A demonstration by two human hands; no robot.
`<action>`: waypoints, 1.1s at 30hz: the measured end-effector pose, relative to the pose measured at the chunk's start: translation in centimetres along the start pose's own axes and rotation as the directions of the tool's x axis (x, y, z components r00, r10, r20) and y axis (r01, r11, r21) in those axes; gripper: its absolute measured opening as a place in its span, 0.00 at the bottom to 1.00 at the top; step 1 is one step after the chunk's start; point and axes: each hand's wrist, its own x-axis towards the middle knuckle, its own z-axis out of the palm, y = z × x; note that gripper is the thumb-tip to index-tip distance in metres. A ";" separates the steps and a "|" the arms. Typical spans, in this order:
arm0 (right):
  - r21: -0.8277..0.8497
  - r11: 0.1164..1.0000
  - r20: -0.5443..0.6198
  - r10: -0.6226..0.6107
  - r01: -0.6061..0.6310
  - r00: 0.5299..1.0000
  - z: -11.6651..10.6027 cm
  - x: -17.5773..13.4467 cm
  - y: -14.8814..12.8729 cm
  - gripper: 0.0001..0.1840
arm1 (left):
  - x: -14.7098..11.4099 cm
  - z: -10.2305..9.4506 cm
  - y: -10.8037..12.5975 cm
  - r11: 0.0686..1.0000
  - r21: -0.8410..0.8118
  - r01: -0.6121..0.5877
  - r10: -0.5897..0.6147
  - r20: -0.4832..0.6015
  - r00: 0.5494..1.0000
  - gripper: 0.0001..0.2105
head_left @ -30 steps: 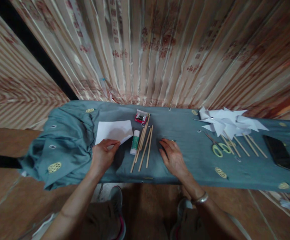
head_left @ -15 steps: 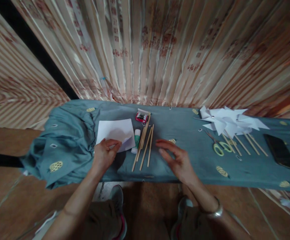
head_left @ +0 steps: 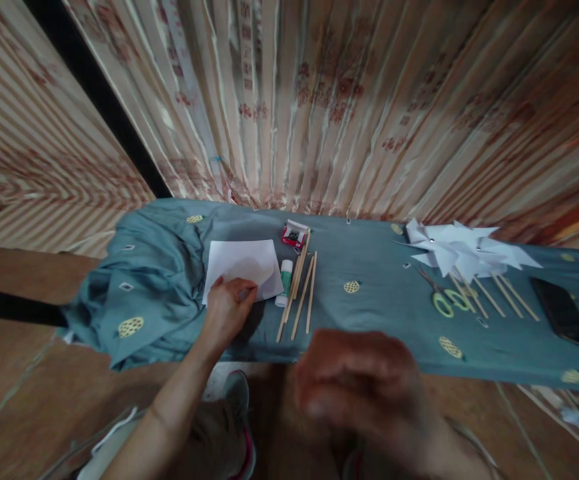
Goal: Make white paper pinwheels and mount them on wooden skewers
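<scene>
A stack of white paper (head_left: 242, 260) lies on the left part of the cloth-covered table. My left hand (head_left: 232, 307) rests at its near edge, with thumb and fingers pinched on a lifted corner of a sheet. Just right of the paper is a glue stick (head_left: 284, 283) with a white cap and green label. Several thin wooden sticks (head_left: 302, 290) lie beside it, and a small red open box (head_left: 294, 233) of dark pins stands behind them. Raised off the table, close to the camera, my right hand (head_left: 362, 387) is smeared by motion; its fingers look curled.
White paper pinwheels (head_left: 464, 247) on sticks are piled on the right of the table. Scissors (head_left: 449, 301) with green handles lie before them, and a black phone (head_left: 564, 313) is at the far right. Bunched cloth (head_left: 156, 293) covers the left end; a striped curtain (head_left: 289, 120) hangs behind.
My right hand has come up and back from beside the sticks toward the camera. The left hand stays pinched at the paper's corner. The view has shifted slightly left.
</scene>
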 end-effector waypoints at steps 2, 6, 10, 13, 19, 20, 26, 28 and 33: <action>-0.215 0.977 -0.081 -0.022 0.005 0.996 -2.4 10.3 -1.8 0.07 | 0.0 0.0 0.1 1.000 0.020 -0.004 0.004 0.001 1.000 0.11; -0.672 0.700 0.165 -0.174 0.240 0.971 -3.4 19.7 -1.0 0.10 | 0.0 0.1 0.1 0.999 0.042 -0.015 0.015 -0.006 1.000 0.11; -0.769 0.482 0.454 -0.053 0.421 0.889 -2.2 20.3 1.8 0.10 | -0.1 0.0 -0.1 0.998 0.040 -0.041 0.041 -0.009 0.999 0.12; -0.796 0.434 0.469 0.001 0.422 0.883 -2.0 20.5 2.5 0.09 | -0.2 -0.2 -0.3 1.000 0.003 -0.030 0.030 -0.016 0.999 0.12; -0.796 0.484 0.444 0.056 0.364 0.894 -2.5 21.6 2.7 0.09 | -0.2 -0.5 -0.4 0.999 -0.047 0.011 -0.015 -0.086 0.996 0.13; -0.794 0.498 0.436 0.065 0.349 0.898 -2.6 21.7 2.8 0.09 | -0.2 -0.5 -0.4 0.999 -0.047 0.010 -0.014 -0.090 0.996 0.13; -0.741 0.585 0.479 0.114 0.331 0.871 -3.1 22.1 2.7 0.16 | -0.3 -0.9 0.3 0.999 -0.049 0.022 -0.027 -0.101 0.995 0.14; -0.700 0.635 0.486 0.089 0.326 0.870 -3.4 22.0 2.8 0.16 | -0.3 -1.0 0.5 0.998 -0.057 0.026 -0.031 -0.101 0.994 0.15; -0.638 0.719 0.446 0.053 0.276 0.894 -3.7 21.5 3.5 0.14 | -0.1 -1.1 0.8 0.998 -0.053 0.031 -0.035 -0.085 0.996 0.17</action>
